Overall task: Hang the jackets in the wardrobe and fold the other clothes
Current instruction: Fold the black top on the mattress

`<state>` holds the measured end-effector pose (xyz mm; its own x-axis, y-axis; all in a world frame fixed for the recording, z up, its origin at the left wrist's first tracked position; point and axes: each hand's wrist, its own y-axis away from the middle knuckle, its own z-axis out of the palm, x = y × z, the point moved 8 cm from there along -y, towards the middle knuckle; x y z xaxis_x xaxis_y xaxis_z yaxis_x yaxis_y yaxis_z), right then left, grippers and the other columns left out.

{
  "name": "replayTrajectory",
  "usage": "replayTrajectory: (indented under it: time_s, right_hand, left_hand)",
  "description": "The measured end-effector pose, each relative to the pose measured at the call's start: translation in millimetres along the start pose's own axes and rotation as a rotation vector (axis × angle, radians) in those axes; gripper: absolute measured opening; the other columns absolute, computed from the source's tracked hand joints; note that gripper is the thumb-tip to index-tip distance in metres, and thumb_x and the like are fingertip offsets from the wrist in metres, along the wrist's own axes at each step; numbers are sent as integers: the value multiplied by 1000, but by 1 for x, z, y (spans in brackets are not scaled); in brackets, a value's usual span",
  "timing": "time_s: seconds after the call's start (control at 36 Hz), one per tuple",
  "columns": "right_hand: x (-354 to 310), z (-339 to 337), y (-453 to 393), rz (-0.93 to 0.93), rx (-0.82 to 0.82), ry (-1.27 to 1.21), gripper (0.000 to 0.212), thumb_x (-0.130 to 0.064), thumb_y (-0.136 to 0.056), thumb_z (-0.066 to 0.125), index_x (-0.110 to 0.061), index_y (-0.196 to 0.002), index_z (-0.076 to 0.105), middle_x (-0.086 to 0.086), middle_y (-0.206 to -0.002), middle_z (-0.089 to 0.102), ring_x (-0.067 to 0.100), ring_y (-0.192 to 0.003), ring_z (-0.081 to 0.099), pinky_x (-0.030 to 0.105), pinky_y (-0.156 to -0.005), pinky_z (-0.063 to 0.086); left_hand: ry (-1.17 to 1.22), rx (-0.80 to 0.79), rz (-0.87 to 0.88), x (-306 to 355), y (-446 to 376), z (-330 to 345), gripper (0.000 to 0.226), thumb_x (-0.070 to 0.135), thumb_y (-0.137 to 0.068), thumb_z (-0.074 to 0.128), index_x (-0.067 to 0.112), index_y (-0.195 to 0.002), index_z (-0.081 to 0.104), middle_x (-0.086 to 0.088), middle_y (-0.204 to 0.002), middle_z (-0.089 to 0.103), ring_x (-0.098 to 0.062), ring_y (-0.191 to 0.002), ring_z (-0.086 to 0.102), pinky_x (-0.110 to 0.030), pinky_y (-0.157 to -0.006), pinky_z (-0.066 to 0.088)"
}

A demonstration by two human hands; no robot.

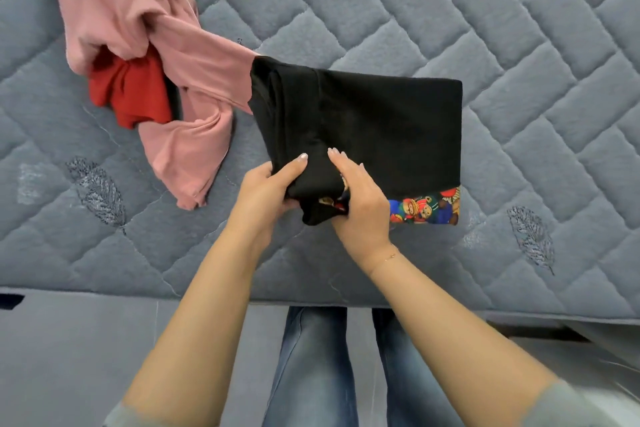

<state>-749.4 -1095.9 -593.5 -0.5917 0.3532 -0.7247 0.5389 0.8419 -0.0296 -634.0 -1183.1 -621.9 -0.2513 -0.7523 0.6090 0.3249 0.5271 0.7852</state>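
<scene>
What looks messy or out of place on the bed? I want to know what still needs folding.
The pink garment lies crumpled at upper left, tangled with a red garment. Both hands, left and right, grip the mostly folded black garment.

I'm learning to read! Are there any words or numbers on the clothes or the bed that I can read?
None can be read.
The colourful print strip on the black garment shows cartoon figures; any lettering there is too blurred to tell.
The pink garment, red garment and grey quilted bed cover show no words.
</scene>
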Motion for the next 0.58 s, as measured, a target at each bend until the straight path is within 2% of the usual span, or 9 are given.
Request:
replayTrajectory:
  time_s: [0.08,0.17,0.19,0.25,0.36,0.42,0.47,0.53,0.58]
  right_hand:
    - [2,-30,-21,130,79,-225,57,5,-74,64,-9,-129,60,1,-124,66,8,-112,61,21,-98,47]
    - [11,-69,-37,315,149,-441,30,-2,-79,64,-8,-108,67,-13,-94,70,-2,-91,61,20,-83,49]
    - [12,-84,-41,362,164,-535,22,-3,-81,67,-9,-102,68,-12,-90,71,0,-89,62,23,-82,51]
    - [10,-117,-48,429,170,-773,15,-6,-83,72,-15,-95,73,-2,-95,74,13,-97,68,31,-86,54]
    - [22,-183,-53,587,128,-1189,21,-10,-80,74,-15,-100,76,10,-108,73,24,-102,70,29,-79,57]
    - [38,-210,-56,671,43,-1237,23,-16,-77,72,-13,-99,77,9,-106,74,22,-98,71,30,-74,58]
    - [60,-227,-57,744,-56,-1260,20,-21,-75,68,-14,-89,80,5,-100,76,19,-90,73,29,-71,58]
    - [91,-238,-57,805,-97,-1226,21,-23,-75,68,-14,-89,80,5,-100,76,18,-89,73,29,-72,58]
    - [131,-239,-57,865,-115,-1159,24,-27,-76,70,-13,-94,79,6,-103,75,18,-91,73,29,-73,58]
  left_hand:
    - [68,-116,97,30,17,16,14,19,-96,58,10,-98,68,1,-88,75,-9,-80,71,-21,-68,55]
    - [75,-186,227,55,38,27,16,20,-93,60,20,-103,72,1,-104,74,-9,-90,69,-23,-79,56]
    - [47,-182,270,62,45,30,18,22,-91,62,24,-104,73,1,-111,73,-10,-97,68,-25,-85,55]
    - [-19,-126,343,69,57,33,20,18,-93,62,26,-109,71,4,-117,71,-11,-109,65,-31,-95,52]
    - [-85,10,419,71,70,38,33,13,-90,65,27,-119,62,17,-120,67,0,-115,59,-26,-96,46]
    - [-139,46,440,67,72,46,44,21,-85,73,35,-124,56,22,-127,59,6,-121,52,-29,-103,43]
    - [-219,40,439,62,70,59,54,35,-78,78,46,-124,51,32,-128,53,14,-122,46,-28,-105,39]
    - [-238,-52,365,49,62,79,60,49,-69,79,52,-121,50,33,-124,56,14,-120,48,-22,-100,40]
    - [-238,-151,249,24,48,102,70,56,-61,81,45,-124,52,27,-120,63,8,-113,58,-17,-90,48]
